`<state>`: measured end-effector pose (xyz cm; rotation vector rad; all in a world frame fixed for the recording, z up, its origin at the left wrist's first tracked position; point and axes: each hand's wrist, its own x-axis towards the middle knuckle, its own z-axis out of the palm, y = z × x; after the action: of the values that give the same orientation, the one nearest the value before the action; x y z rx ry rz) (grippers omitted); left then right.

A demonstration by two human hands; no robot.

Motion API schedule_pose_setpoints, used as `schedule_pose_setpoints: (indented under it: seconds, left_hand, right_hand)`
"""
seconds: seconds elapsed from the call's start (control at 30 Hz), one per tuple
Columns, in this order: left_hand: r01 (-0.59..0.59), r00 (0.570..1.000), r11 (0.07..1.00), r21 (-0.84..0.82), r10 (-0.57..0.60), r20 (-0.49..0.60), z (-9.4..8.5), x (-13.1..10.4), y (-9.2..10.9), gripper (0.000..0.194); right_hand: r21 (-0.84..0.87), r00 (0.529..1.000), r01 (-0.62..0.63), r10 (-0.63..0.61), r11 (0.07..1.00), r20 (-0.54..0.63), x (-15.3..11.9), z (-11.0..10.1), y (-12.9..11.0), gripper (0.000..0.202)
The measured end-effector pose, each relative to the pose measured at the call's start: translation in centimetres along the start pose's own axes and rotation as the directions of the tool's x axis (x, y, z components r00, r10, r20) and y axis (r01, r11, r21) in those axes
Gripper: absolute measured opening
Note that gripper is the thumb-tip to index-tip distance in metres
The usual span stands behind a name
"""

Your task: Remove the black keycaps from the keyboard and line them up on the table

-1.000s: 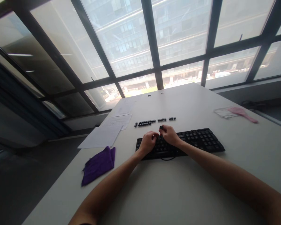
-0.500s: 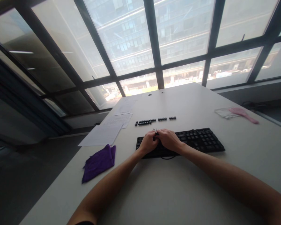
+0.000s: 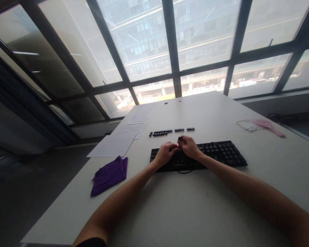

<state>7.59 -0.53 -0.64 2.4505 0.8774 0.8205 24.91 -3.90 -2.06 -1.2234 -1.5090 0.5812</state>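
Observation:
A black keyboard (image 3: 222, 153) lies on the white table, with my two hands over its left half. My right hand (image 3: 190, 147) is closed on a keycap puller (image 3: 180, 138), a small black grip with thin wire prongs pointing up and away. My left hand (image 3: 165, 153) is closed just beside it, fingertips close to those of the right. What the left fingers pinch, if anything, cannot be made out. Beyond the keyboard, loose black keycaps (image 3: 162, 132) stand in short rows. Several keys under the hands are hidden.
A folded purple cloth (image 3: 110, 175) lies left of the keyboard, with printed sheets (image 3: 112, 145) behind it. At the right are a pink brush-like object (image 3: 269, 127) and a clear plastic bag (image 3: 247, 125). Large windows stand past the table's far end.
My hands have moved slightly apart. The right has lifted up and away from the keyboard with the puller; the left stays low over the keys with its fingers shifted.

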Motion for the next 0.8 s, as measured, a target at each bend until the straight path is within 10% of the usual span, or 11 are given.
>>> schedule_pose_setpoints:
  seconds: [0.53,0.8]
  left_hand:
    - [-0.033,0.985,0.995,-0.093,0.017,-0.170,0.1,-0.5,0.3,0.020]
    - [-0.182,0.980,0.982,0.051,0.186,-0.074,0.3,-0.9,0.2,0.025]
  right_hand:
    - [-0.095,0.999,0.042,-0.042,0.995,0.000,-0.5,0.2,-1.0,0.016]
    - [-0.013,0.999,0.018,-0.019,1.000,-0.042,-0.1,0.1,-0.5,0.020]
